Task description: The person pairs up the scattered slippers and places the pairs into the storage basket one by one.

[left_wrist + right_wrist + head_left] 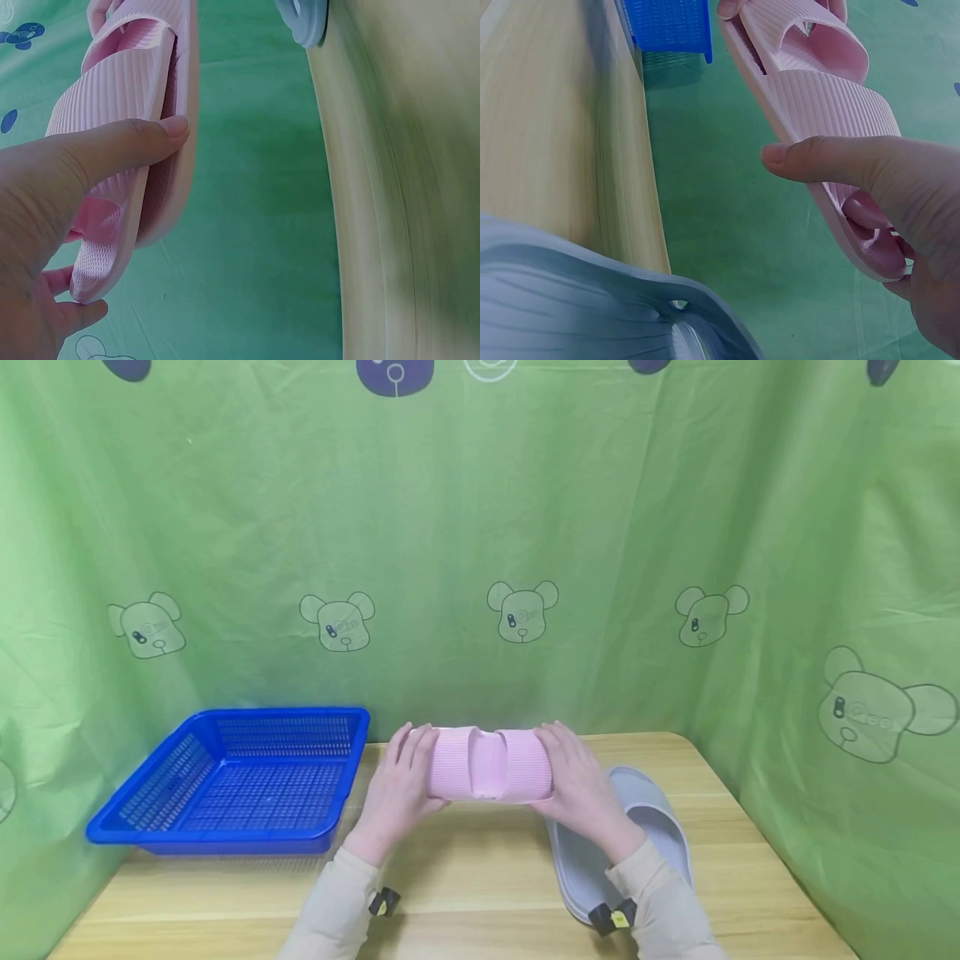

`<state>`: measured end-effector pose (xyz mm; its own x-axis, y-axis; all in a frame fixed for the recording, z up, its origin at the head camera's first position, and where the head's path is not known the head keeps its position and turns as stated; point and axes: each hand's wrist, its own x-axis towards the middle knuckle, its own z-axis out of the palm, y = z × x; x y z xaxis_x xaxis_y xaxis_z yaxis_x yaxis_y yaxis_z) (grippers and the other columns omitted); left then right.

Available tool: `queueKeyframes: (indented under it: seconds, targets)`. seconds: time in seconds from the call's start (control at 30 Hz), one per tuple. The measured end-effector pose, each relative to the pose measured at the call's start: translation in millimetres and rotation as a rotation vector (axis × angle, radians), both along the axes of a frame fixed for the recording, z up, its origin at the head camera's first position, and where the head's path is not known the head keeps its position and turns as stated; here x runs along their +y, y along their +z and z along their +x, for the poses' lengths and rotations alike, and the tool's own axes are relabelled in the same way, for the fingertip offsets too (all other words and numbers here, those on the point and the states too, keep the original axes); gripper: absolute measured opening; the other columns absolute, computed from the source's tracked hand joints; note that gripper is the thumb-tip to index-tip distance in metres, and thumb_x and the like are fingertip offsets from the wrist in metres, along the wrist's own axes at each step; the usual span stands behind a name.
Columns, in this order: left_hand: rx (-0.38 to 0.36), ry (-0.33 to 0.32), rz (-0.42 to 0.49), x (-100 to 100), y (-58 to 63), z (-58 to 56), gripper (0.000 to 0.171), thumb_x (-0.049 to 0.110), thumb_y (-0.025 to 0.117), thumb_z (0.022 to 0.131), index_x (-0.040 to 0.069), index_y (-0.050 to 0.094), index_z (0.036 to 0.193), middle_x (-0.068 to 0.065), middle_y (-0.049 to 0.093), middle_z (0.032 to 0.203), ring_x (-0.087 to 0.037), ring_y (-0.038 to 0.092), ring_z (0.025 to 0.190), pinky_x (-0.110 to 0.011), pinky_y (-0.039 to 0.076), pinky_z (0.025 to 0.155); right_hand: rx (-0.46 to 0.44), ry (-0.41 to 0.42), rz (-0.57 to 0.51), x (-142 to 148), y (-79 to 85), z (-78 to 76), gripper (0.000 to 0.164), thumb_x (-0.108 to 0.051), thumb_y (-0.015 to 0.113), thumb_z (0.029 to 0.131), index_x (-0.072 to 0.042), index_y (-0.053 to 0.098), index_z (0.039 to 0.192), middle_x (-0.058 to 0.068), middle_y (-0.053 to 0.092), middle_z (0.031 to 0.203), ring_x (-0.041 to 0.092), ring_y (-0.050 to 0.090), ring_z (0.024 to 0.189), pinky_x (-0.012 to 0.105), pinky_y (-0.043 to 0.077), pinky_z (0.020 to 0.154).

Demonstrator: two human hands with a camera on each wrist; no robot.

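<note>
Both hands hold a pair of pink ribbed slippers fitted together, raised above the table and lying crosswise in the head view. My left hand grips their left end, its thumb across the side edge of the soles in the left wrist view. At the other end my right hand has its fingers over the top, and its thumb lies along the sole's edge in the right wrist view. The two straps sit side by side with a gap between them. Under my right forearm, a grey slipper is partly hidden.
A blue plastic basket with perforated walls stands on the left of the wooden table. Green curtain with bear prints hangs behind the table and along both sides.
</note>
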<state>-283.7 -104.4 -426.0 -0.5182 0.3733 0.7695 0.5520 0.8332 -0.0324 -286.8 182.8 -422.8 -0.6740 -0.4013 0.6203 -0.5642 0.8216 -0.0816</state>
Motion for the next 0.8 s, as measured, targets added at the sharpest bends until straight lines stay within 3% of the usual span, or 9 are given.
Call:
queueKeyframes:
  seconds: [0.8]
  targets:
    - [-0.002, -0.01, 0.0, 6.6, -6.0, 0.5, 0.108, 0.037, 0.094, 0.049, 0.002, 0.042, 0.137, -0.015, 0.053, 0.136, -0.037, 0.049, 0.128, -0.046, 0.04, 0.114, -0.006, 0.006, 0.003, -5.8, -5.2, 1.1, 0.105, -0.04, 0.088, 0.061, -0.005, 0.035, 0.143, 0.021, 0.046, 0.141, 0.039, 0.043, 0.133, 0.057, 0.039, 0.111]
